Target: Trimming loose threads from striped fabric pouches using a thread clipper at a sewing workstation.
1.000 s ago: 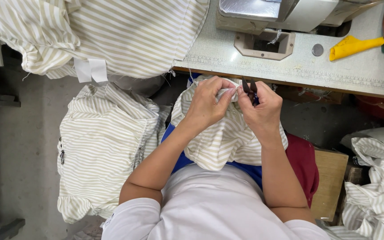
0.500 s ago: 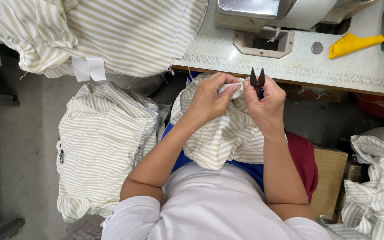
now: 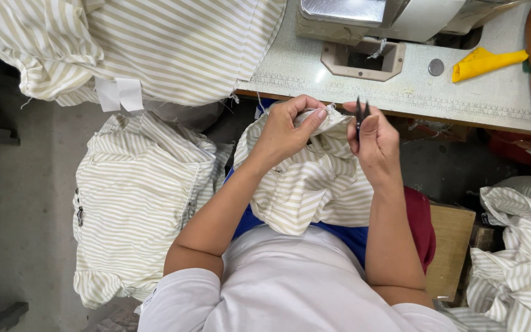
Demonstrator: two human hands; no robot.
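A beige-and-white striped garment (image 3: 305,184) lies bunched in my lap. My left hand (image 3: 287,129) pinches its upper edge between thumb and fingers, just below the table's front edge. My right hand (image 3: 373,141) is beside it, closed around small black thread snips (image 3: 360,112) whose blades point up and away from the cloth. The two hands are a few centimetres apart, with the fabric edge stretched between them.
A sewing machine (image 3: 388,18) stands on the pale worktable (image 3: 425,92), with a yellow cloth scrap (image 3: 483,61) at the right. Striped garments hang off the table's left (image 3: 155,43), pile up at my left (image 3: 136,203) and at my right (image 3: 523,246).
My right hand has drawn the snips slightly right and away from the fabric edge, blades now upright. My left hand keeps its pinch on the garment.
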